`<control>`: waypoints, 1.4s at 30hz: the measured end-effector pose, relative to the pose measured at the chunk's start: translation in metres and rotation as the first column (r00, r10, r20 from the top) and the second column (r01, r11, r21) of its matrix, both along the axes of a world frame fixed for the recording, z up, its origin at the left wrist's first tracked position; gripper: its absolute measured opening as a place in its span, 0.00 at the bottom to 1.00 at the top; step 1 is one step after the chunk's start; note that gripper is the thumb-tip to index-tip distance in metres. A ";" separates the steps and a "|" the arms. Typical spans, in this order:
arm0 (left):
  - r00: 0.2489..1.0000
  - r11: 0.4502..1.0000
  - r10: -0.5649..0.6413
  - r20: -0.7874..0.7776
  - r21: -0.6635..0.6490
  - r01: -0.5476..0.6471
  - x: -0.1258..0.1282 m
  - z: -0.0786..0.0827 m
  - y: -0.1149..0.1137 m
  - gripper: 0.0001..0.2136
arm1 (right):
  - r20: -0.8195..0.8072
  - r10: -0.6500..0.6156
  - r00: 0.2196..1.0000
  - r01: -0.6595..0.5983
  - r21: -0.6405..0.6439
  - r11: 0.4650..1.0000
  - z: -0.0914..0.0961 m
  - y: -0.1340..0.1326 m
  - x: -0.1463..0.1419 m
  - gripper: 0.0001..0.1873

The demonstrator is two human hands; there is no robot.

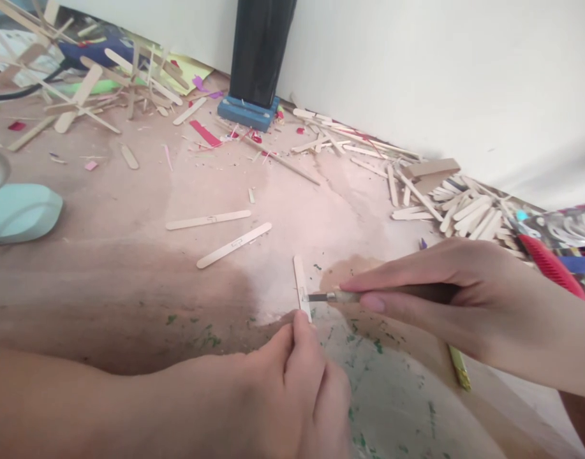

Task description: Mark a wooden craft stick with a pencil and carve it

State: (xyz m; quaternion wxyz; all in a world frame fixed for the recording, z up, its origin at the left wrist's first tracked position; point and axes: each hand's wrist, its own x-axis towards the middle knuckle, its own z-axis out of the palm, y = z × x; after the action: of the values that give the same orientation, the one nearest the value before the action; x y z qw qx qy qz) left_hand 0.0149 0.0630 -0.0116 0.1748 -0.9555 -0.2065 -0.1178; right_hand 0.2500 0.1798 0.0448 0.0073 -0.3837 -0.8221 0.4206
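My left hand (306,382) is closed on the near end of a popsicle stick (299,277), pinning it against the tabletop. In my right hand (445,293) is a craft knife (342,297), held like a pen between thumb and fingers. Its blade touches the stick at a small marked spot just beyond my left fingertips. To the left lie two more popsicle sticks, one nearer (235,245) and one farther (208,220), each with a small outline drawn at its middle.
A green lamp base (22,213) stands at the left. Stick constructions (81,102) crowd the back left, beside a black post on a blue foot (249,113). Along the white wall lies a pile of popsicle sticks (474,210). A red-handled tool (550,264) is at the right.
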 end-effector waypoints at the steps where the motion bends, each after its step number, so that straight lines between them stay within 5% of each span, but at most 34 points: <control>1: 1.000 1.000 0.003 0.005 0.007 -0.003 0.000 0.000 0.001 0.10 | 0.001 0.004 1.000 -0.004 -0.002 1.000 0.000 0.000 0.000 0.12; 12: 1.000 1.000 0.027 0.006 0.003 -0.027 -0.002 -0.001 -0.005 0.10 | -0.073 0.008 0.997 -0.013 -0.066 0.998 -0.005 0.001 -0.003 0.12; 19: 1.000 1.000 -0.002 -0.016 -0.024 0.001 -0.004 -0.001 -0.004 0.11 | -0.219 -0.247 0.944 0.281 0.136 0.950 0.001 -0.001 -0.005 0.09; 25: 1.000 1.000 -0.012 -0.005 0.023 0.012 -0.001 0.002 0.001 0.12 | -0.060 -0.059 0.996 0.058 -0.019 0.998 0.004 0.001 0.002 0.12; 30: 1.000 1.000 -0.021 0.015 0.022 0.020 0.000 0.000 0.000 0.10 | -0.050 -0.018 0.999 0.014 -0.091 0.996 -0.001 0.001 0.004 0.13; 36: 1.000 1.000 -0.003 -0.022 0.016 0.003 0.001 0.000 0.000 0.13 | -0.025 -0.030 0.999 0.028 -0.074 0.997 -0.002 0.001 0.007 0.14; 42: 1.000 1.000 0.003 -0.003 0.000 -0.003 -0.001 0.001 0.000 0.12 | -0.076 0.053 0.996 -0.047 0.085 0.995 0.000 0.002 0.003 0.15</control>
State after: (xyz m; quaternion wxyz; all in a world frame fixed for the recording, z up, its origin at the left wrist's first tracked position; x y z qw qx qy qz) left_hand 0.0139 0.0630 -0.0108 0.1754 -0.9553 -0.2077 -0.1163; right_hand 0.2533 0.1823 0.0443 0.0447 -0.3458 -0.8472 0.4008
